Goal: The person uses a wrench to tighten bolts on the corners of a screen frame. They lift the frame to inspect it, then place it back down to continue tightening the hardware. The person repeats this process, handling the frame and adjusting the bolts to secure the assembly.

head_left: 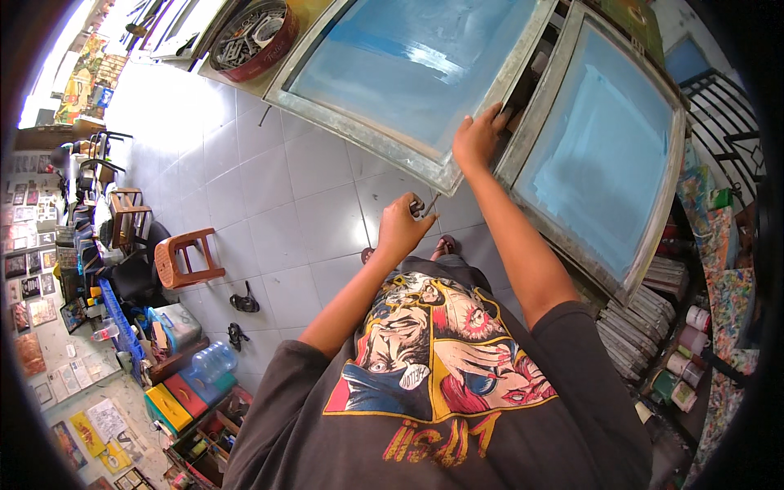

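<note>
My right hand point(478, 145) is at the side of a screen-printing frame point(376, 139) with blue mesh, thumb on its inner edge and fingers along its outer edge. It appears to grip the frame there. Just below that frame's near corner, my left hand point(400, 229) is closed with its fingers curled. A thin dark stick-like thing point(430, 204) shows at its fingertips; its exact kind is unclear. Beyond a dark gap, a second screen frame point(596, 155) with blue mesh stands to the right of my right forearm.
A round red tin point(255, 41) full of small items sits at the upper left. On the tiled floor point(318, 196) lie a brown stool point(188, 257) and black sandals point(243, 299). Stacked frames point(637, 327) and paint pots point(686, 367) stand at the right, a large bottle point(214, 361) at the left.
</note>
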The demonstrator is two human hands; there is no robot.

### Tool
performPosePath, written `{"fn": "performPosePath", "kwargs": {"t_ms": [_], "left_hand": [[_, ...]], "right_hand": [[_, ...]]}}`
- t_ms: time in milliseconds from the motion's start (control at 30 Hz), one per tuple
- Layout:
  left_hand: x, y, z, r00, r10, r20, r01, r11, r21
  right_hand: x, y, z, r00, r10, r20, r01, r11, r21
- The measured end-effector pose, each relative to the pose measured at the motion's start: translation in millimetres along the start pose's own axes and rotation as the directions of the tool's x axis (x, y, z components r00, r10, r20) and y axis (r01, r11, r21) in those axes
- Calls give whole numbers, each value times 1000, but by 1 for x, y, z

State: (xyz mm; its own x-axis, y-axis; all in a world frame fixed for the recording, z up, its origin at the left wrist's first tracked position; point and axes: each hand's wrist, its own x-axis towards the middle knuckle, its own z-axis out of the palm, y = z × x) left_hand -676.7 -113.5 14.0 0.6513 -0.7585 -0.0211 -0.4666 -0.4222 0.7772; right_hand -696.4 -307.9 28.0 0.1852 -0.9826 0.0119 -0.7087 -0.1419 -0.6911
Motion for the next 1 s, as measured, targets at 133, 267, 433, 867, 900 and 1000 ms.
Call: {"fn": "performPosePath", "kwargs": {"t_ms": [133, 267, 433, 867, 900, 1000], "left_hand": [[-5, -5, 6, 997, -57, 46, 59, 997, -44], [0, -11, 4, 957, -188, 221, 222, 965, -138], [3, -17, 0, 728, -302, 615, 671, 497, -550], [-6, -18, 4, 845, -297, 445, 475, 799, -369], [-5, -21, 4, 819, -298, 490, 493, 802, -337], [-1, -19, 8, 774, -264, 575, 481, 837, -262]], "right_hand": [[4, 11, 12, 997, -40, -71, 37, 998, -46], [5, 12, 7, 1000, -9, -12, 9, 999, 50], [6, 13, -4, 999, -17, 41, 7, 973, 230], [-153, 98, -38, 856, 28, 516, -418, 625, 659], [-148, 108, -24, 861, -43, 507, -347, 678, 647], [-137, 103, -18, 761, 14, 648, -552, 539, 636]]}}
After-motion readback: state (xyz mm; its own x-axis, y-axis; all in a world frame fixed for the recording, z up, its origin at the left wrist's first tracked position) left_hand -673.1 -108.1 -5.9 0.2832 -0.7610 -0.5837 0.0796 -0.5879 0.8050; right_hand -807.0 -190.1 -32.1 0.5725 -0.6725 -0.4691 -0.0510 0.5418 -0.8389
